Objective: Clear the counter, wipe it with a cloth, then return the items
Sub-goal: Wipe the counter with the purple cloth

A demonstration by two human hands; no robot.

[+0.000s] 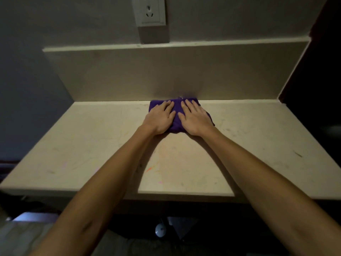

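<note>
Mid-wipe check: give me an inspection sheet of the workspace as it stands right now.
Surface: pale counter, faint coloured scribbles and scuffs, an orange mark near the front.
Job's things: purple cloth bunched against the back panel; items to return not in view.
Clutter: nothing seen.
Hands: left hand and right hand both flat on the cloth, side by side.
Cables: nothing seen.
Surroundings: wall socket above, nothing plugged in; dim light; small white round thing on the floor.
</note>
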